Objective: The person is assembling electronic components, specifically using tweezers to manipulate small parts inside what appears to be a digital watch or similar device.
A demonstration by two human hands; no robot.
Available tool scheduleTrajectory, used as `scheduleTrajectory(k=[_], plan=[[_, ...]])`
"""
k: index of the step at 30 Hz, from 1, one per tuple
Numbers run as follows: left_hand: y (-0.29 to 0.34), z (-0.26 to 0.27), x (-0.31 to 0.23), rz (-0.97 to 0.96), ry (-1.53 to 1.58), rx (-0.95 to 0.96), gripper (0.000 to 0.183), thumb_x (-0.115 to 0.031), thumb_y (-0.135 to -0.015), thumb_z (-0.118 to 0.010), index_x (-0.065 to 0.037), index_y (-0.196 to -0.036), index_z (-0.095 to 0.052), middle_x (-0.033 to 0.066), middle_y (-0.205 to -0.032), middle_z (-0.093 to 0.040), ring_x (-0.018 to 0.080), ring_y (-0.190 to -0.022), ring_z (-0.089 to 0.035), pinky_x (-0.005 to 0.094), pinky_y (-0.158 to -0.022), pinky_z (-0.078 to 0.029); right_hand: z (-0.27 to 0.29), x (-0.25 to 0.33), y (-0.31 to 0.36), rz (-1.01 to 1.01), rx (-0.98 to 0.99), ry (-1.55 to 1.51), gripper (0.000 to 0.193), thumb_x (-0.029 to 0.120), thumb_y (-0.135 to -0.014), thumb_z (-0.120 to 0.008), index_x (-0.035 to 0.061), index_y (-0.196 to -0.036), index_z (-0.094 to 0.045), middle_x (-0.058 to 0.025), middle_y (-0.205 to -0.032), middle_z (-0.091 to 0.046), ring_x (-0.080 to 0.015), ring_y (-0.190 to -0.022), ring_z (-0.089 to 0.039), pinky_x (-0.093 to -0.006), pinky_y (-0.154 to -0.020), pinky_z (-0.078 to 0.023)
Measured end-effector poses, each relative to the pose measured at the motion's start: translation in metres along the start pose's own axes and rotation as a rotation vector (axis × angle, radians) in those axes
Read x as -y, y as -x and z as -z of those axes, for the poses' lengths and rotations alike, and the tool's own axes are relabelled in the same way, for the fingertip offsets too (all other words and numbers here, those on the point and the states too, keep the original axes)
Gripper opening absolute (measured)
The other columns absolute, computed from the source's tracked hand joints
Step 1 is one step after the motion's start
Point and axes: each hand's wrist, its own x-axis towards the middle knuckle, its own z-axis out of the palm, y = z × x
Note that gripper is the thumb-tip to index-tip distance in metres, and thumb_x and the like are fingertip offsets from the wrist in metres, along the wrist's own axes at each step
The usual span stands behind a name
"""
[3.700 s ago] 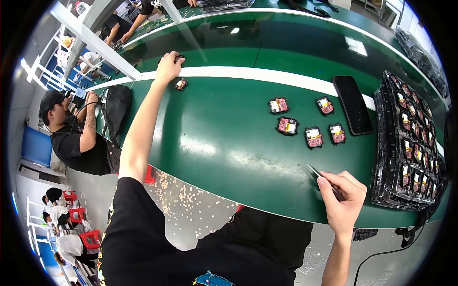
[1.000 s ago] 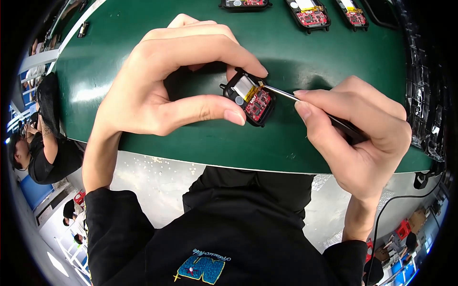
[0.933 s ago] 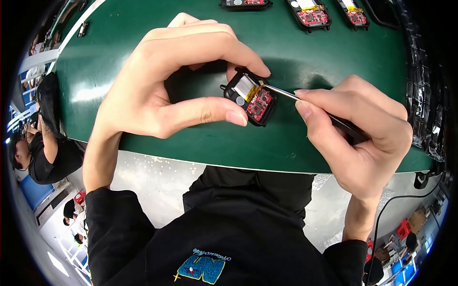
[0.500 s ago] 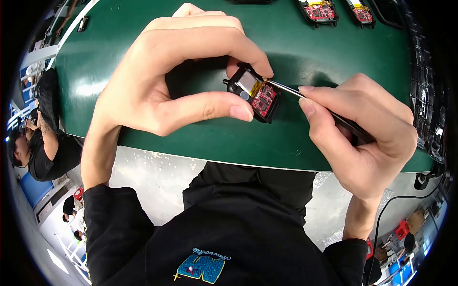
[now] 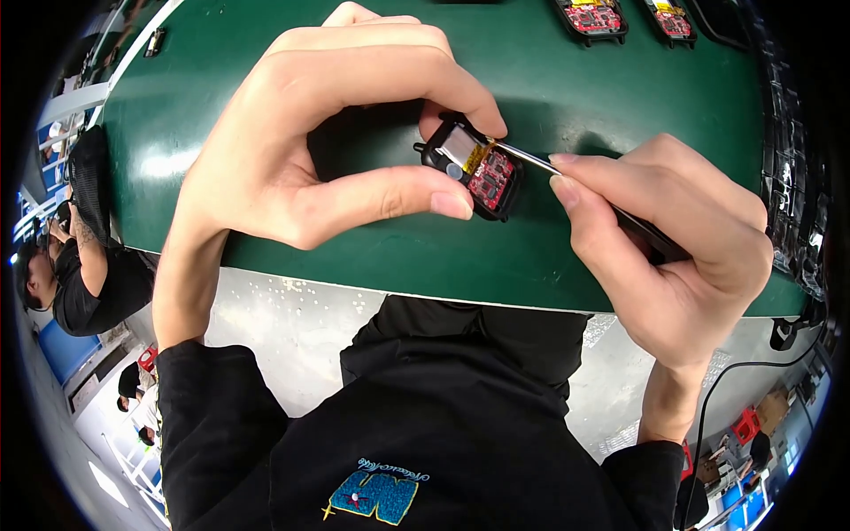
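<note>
Between the thumb and fingers of my left hand (image 5: pixel 274 159) is a small black electronic device housing (image 5: pixel 512 196), tilted over the table. Inside it I see a red circuit board (image 5: pixel 491 180), a silver battery (image 5: pixel 459 143) and yellow tape between them. My right hand (image 5: pixel 686 248) is closed around slim metal tweezers (image 5: pixel 533 160) with a dark rear part. Their tip meets the upper edge of the housing beside the yellow tape, close to my left index fingertip. What exactly the tip touches is too small to tell.
Two similar open housings with red boards, one (image 5: pixel 593 19) wider than the other (image 5: pixel 673 21), lie on the green table (image 5: pixel 425 265) at the far right. Glossy black wrapped material (image 5: pixel 791 168) lines the right edge. A person (image 5: pixel 93 283) sits at the left.
The housing and both hands have shifted very slightly. The tweezers' tip stays at the upper edge of the housing, and both grips look the same.
</note>
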Motion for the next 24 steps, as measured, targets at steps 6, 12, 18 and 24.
scheduleTrajectory(k=[6,12,18,24], plan=[[0.0023,-0.0004,-0.0004,0.008,0.002,-0.005,0.058,-0.038,-0.071,-0.090,0.007,-0.105,-0.080,0.0149,-0.096,-0.078,0.0255,-0.082,-0.068,0.0371,-0.084,-0.043,0.0016,0.0053,-0.0014,-0.031,0.022,0.032,0.022,-0.014,-0.079,-0.083,-0.0045,-0.099,-0.084,-0.0037,-0.071,-0.066,-0.0075,-0.057,-0.054,-0.0241,-0.052,-0.034],[0.0024,0.0001,-0.0007,0.020,0.020,-0.007,0.057,-0.037,-0.070,-0.090,0.007,-0.105,-0.080,0.0145,-0.097,-0.079,0.0253,-0.082,-0.068,0.0371,-0.085,-0.043,0.0006,0.0013,0.0013,-0.048,0.008,-0.042,0.023,-0.015,-0.080,-0.082,-0.0045,-0.100,-0.084,-0.0032,-0.071,-0.066,-0.0071,-0.057,-0.055,-0.0231,-0.052,-0.033],[0.0007,-0.0019,-0.0005,0.001,0.012,-0.017,0.055,-0.037,-0.071,-0.090,0.007,-0.105,-0.080,0.0143,-0.095,-0.078,0.0255,-0.081,-0.067,0.0379,-0.085,-0.043,0.0004,0.0021,0.0010,-0.053,0.010,-0.043,0.023,-0.015,-0.080,-0.082,-0.0044,-0.100,-0.085,-0.0032,-0.071,-0.066,-0.0072,-0.058,-0.055,-0.0232,-0.053,-0.034],[0.0019,-0.0028,-0.0006,0.002,0.008,-0.022,0.055,-0.038,-0.072,-0.090,0.006,-0.104,-0.081,0.0141,-0.094,-0.078,0.0254,-0.079,-0.066,0.0383,-0.084,-0.043,0.0013,0.0017,0.0015,-0.043,0.015,0.005,0.022,-0.014,-0.080,-0.083,-0.0045,-0.100,-0.085,-0.0033,-0.071,-0.066,-0.0072,-0.057,-0.054,-0.0237,-0.052,-0.034]])
